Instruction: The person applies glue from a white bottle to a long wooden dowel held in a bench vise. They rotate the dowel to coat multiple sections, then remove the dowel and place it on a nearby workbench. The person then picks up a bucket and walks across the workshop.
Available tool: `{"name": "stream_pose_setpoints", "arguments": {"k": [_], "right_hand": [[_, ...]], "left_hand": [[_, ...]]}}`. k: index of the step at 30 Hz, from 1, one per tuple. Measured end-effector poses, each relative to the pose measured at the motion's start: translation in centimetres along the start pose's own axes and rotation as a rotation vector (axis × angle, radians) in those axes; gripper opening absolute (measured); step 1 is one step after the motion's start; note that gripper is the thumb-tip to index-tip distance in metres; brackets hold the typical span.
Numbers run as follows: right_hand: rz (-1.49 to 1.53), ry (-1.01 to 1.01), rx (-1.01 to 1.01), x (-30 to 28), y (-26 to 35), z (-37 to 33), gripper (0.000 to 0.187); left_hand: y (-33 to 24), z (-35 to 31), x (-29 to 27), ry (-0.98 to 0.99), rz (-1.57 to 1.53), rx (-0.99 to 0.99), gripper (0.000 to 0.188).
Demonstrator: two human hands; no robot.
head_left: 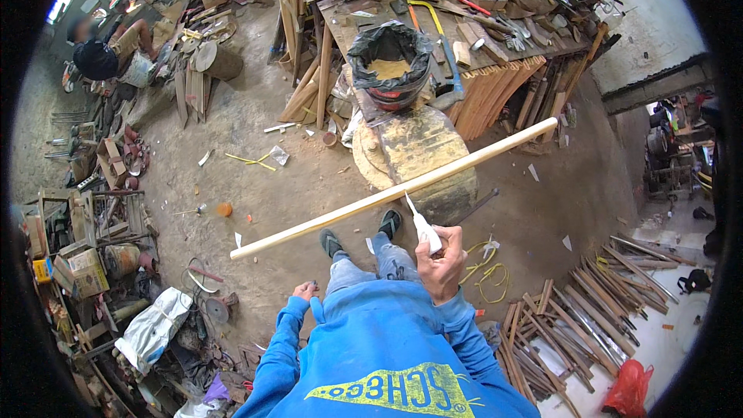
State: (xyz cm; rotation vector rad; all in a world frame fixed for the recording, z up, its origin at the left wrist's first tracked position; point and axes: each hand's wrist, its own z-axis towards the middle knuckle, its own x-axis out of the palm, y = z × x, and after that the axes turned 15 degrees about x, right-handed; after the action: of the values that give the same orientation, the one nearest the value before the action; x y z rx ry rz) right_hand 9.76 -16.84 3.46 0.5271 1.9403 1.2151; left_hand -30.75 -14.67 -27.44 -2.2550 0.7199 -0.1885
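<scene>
Gluing a long stick over a block

The pale stick (395, 190) lies slantwise across the block (422, 159), steadied there; right hand (439, 263) grasps a white glue tube (422, 226), nozzle touching the stick; left hand (305, 290) low, fingers loosely curled, seemingly holding nothing.

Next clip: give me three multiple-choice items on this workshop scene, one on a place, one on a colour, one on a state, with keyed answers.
1. Where does the tip of the white glue tube touch?
A. the long wooden stick
B. the floor
C. the black bucket

2. What colour are the person's sleeves?
A. red
B. blue
C. green

3. What is the left hand doing?
A. gripping the stick
B. hanging low, off the stick
C. holding a saw

Answers: 1 A, the nozzle meets the long wooden stick. 2 B, both sleeves are blue. 3 B, only the right hand holds anything.
</scene>
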Motion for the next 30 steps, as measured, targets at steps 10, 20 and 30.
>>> {"name": "stream_pose_setpoints", "arguments": {"k": [10,20,30], "right_hand": [[-0.014,-0.095,-0.032,-3.0,0.1,3.1,0.025],[0.001,-0.180,0.008,-5.8,-0.4,5.6,0.024],[0.014,-0.234,0.011,-8.2,-0.4,8.0,0.024]], "left_hand": [[-0.7,0.1,2.5,-0.026,0.013,-0.066,0.041],[-2.1,0.4,3.4,-0.031,-0.020,-0.058,0.041],[-2.4,1.3,4.7,-0.046,-0.051,-0.081,0.037]]}}
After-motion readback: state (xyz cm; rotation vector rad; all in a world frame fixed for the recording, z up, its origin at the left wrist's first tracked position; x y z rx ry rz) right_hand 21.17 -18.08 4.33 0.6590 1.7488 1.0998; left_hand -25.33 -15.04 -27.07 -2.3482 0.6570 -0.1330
